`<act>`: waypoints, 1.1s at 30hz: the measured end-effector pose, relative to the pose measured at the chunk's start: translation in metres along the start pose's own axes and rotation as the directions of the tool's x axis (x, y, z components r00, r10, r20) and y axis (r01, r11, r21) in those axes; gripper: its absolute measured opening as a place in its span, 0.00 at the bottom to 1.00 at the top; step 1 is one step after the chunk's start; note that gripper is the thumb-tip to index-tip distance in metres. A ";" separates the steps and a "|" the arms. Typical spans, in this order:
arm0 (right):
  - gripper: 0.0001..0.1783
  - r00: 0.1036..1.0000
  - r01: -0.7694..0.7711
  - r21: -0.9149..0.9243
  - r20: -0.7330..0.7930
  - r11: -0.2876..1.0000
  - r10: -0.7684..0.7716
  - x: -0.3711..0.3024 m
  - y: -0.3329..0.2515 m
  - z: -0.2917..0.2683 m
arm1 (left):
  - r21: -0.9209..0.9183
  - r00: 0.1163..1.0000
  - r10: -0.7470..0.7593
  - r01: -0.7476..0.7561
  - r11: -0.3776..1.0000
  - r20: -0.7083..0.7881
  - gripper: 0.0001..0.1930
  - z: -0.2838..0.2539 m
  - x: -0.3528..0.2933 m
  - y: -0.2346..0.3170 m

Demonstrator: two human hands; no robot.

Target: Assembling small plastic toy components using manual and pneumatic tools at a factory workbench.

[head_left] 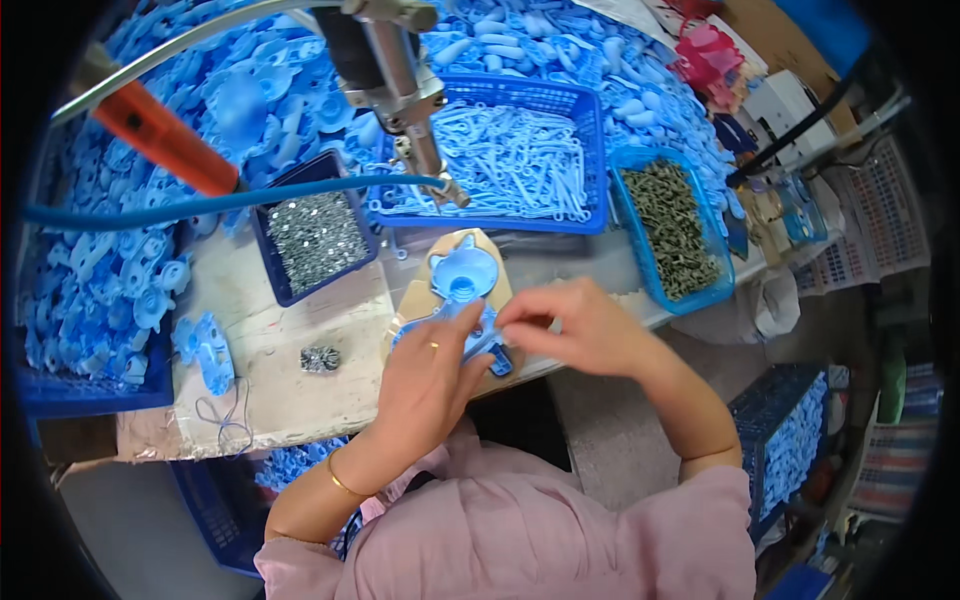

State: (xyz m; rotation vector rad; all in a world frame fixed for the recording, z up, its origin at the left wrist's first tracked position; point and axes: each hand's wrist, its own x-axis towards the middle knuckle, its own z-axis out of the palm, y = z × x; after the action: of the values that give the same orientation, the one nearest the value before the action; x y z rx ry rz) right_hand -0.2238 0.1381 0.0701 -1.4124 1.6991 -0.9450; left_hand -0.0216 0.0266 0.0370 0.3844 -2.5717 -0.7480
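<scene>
A light-blue molded plastic part with a round cup-like end lies in a tan fixture at the table's front edge. Over its near end, my left hand grips the part between thumb and fingers. My right hand is just to the right, its fingertips pinched together close to the part. Whatever sits in that pinch is too small and too hidden to make out. Beyond the fixture, the metal tip of a mounted tool hangs down above the table.
Behind stands a blue basket of thin light-blue plastic pieces. A dark tray holds small silver parts; a teal tray holds screws. Loose silver bits and another blue part lie left. Blue plastic pieces are heaped at the back.
</scene>
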 end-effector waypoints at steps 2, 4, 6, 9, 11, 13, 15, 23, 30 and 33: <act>0.08 0.999 -0.004 0.011 0.033 1.000 0.004 -0.008 0.001 -0.003 | -0.008 0.986 -0.080 0.082 0.997 0.146 0.20 0.011 -0.001 0.001; 0.09 0.983 -0.183 0.240 0.068 0.953 0.171 -0.014 0.017 -0.028 | -0.088 0.997 -0.024 0.030 0.996 0.067 0.13 0.016 -0.001 0.004; 0.09 0.933 -0.179 0.088 -0.301 0.980 0.197 -0.013 0.054 -0.075 | -0.185 0.994 -0.083 0.096 0.978 0.074 0.11 0.013 -0.002 0.002; 0.10 0.705 -0.350 -0.460 -0.703 0.816 -0.093 -0.016 0.146 -0.142 | -0.303 0.985 -0.140 0.165 0.938 0.105 0.08 0.013 -0.001 0.009; 0.10 0.722 -0.383 -0.504 -0.686 0.774 -0.090 0.001 0.171 -0.150 | -0.317 0.980 -0.157 0.189 0.929 0.124 0.07 0.015 0.000 0.010; 0.12 0.742 -0.516 -0.568 -0.670 0.641 0.003 0.016 0.179 -0.146 | -0.272 0.982 -0.133 0.165 0.948 0.130 0.08 0.013 -0.001 0.012; 0.12 0.734 -0.541 -0.545 -0.678 0.641 0.044 0.021 0.180 -0.146 | -0.297 0.983 -0.146 0.173 0.939 0.111 0.08 0.013 -0.004 0.008; 0.09 0.702 -0.352 -0.330 -0.712 0.876 0.014 -0.009 0.128 -0.154 | -0.483 0.932 -0.306 0.363 0.797 0.194 0.09 0.002 -0.006 -0.010; 0.08 0.993 -0.086 0.076 -0.078 0.993 0.092 0.004 0.012 -0.006 | -0.695 0.884 -0.364 0.458 0.554 0.293 0.11 0.006 -0.006 -0.014; 0.08 0.998 -0.033 0.067 0.060 0.997 0.029 0.007 -0.002 0.012 | -0.700 0.893 -0.334 0.445 0.559 0.302 0.11 0.002 -0.006 -0.012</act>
State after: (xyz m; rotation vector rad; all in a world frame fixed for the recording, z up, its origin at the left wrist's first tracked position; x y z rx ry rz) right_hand -0.2131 0.1299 0.0652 -1.3530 1.6263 -0.9261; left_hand -0.0156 0.0200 0.0267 0.6405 -2.0063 -1.9782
